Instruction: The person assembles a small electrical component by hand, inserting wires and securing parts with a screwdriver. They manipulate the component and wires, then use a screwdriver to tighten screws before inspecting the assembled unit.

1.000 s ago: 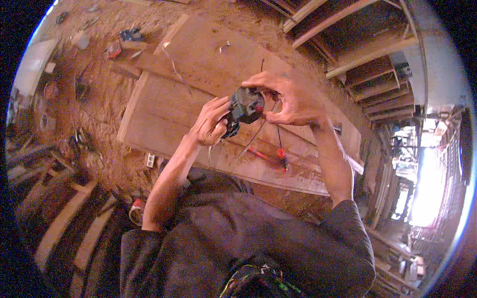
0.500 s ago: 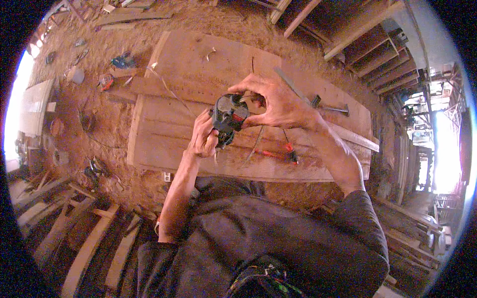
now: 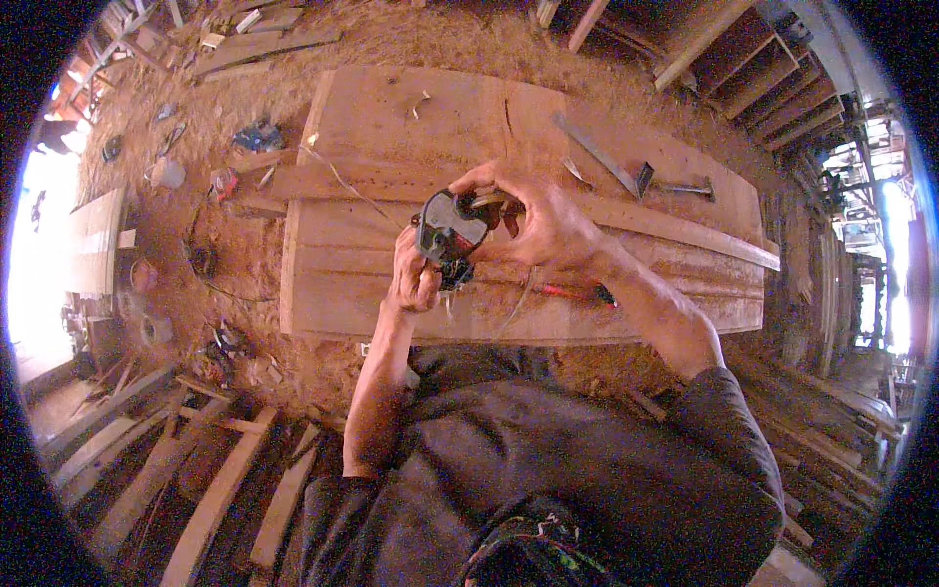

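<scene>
A rounded black and grey device that looks like a line reel (image 3: 452,221) is held up over the wooden boards. Around its left and lower side wrap the fingers of my left hand (image 3: 418,277). My right hand (image 3: 548,220) curls at its other side, thumb and forefinger on the reel's edge; what lies inside that grip is partly hidden. A thin pale string (image 3: 350,183) runs from the boards' left end toward the reel. Beneath my right forearm lies a red and black tool (image 3: 577,292), partly covered.
Wide planks (image 3: 381,117) spread in front of me. On them rest a metal square (image 3: 599,157), a hammer (image 3: 685,187) and a long wooden strip (image 3: 704,240). Sawdust covers the ground (image 3: 235,313), where a white container (image 3: 168,174) stands. Loose timber (image 3: 220,489) lies at lower left.
The view has shifted, so boards and tools appear farther right. My hands keep hold of the reel, which is turned slightly. My right forearm now covers more of the red and black tool.
</scene>
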